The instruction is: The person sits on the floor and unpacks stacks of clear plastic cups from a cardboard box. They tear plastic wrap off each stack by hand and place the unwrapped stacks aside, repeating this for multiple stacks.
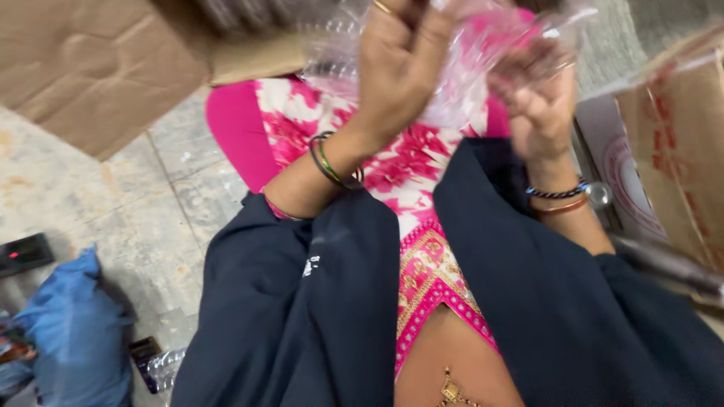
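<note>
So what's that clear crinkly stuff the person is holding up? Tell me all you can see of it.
The clear plastic wrap looks like thin, glossy, see-through film, crumpled and creased, with pink cloth showing through. It is held up above the lap between the left hand and the right hand, both gripping it. Its top runs out of view, and motion blur hides finer detail.

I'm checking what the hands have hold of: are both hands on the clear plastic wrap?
Yes: the left hand and right hand both grip the crinkled clear plastic wrap.

a packing spot on a stone floor (90, 188), cardboard sheets (90, 68) and cartons (679, 136) around.
</note>
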{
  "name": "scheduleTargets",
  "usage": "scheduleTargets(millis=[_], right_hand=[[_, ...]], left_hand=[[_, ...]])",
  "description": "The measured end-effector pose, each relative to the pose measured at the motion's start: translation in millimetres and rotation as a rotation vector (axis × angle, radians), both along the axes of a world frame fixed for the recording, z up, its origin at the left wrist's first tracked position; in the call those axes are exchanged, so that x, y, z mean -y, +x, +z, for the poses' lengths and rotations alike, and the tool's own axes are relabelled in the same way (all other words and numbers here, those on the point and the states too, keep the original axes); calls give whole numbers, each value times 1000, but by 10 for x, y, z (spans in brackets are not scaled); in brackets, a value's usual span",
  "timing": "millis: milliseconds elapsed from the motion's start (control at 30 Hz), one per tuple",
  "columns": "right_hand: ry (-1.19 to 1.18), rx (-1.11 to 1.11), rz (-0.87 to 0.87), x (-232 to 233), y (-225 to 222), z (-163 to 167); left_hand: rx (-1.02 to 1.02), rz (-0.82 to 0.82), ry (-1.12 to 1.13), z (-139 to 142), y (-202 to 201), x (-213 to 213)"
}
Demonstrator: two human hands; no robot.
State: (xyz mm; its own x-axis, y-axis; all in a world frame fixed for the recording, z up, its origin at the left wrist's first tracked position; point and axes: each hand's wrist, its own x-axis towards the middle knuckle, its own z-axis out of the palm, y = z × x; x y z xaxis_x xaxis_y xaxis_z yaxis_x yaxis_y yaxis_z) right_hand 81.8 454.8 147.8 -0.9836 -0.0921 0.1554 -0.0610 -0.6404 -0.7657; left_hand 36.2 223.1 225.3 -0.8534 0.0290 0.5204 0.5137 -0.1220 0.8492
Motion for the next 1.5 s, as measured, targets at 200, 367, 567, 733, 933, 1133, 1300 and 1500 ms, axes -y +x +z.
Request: scheduleTargets(millis=[200,367,567,733,933,1133,1300,1500], right_hand=[[375,21,-303,-778,205,77],[442,47,-13,-1046,308,435],[288,-69,7,-570,281,58],[713,-365,-563,-677,197,-361],[762,-264,-553,-1084,159,-442],[581,1,-291,-1265,242,-71],[685,-21,-234,-1261,371,233],[888,-119,-372,-1189,514,-518]], left_hand=[[479,-264,-60,-634,181,-726],[338,-276,-42,-826,105,-823],[134,-349,-45,-453,204,-978],[-91,-369,-230,-399,160,-1273],[272,-437,-354,-1030,-431,-1833],[384,-581,-143,-1188,-534,-1887],[503,-446,-166,-858,-172,-1786],[-18,-418,-338,-784,704,-1637]])
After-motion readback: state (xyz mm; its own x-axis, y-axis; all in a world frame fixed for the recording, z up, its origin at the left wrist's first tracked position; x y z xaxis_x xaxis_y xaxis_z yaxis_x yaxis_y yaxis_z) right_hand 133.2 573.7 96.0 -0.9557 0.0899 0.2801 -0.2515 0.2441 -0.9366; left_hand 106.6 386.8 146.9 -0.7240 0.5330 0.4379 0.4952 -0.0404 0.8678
